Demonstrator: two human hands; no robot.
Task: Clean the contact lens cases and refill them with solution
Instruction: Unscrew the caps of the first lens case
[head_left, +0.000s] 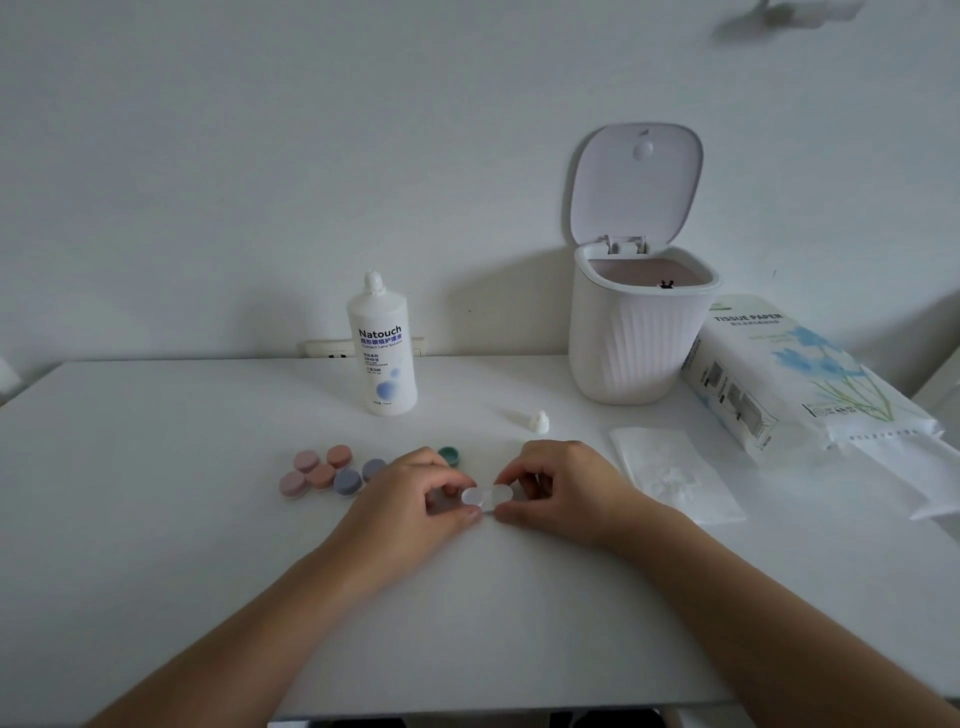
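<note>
**Clear lens case held between both hands**

The small clear plastic contact lens case (485, 495), a double-well piece with two round cups joined side by side, lies with its long axis running left to right across the white table (156, 467), low over the tabletop and directly in front of the white solution bottle with blue "Natouch" lettering (382, 345). The left hand (415, 493) pinches its left end with curled fingers and thumb; the right hand (561, 483) pinches its right end the same way. Both cups look translucent and whitish, and their contents cannot be made out.

Counted: one bottle, standing upright with no cap on its nozzle. One small white bottle cap (537, 422) lies on its side to the right of the bottle. Six round screw caps sit in front of the bottle and to its left: four pink caps (314, 473) and two grey-blue caps (358, 475), clustered and touching. One green cap (449, 455) shows just behind the left hand. Right of the bottle stand one white ribbed bin with its lid raised (636, 332), one flat white tissue sheet (675, 473) and one pack of tissue paper (795, 374).
</note>
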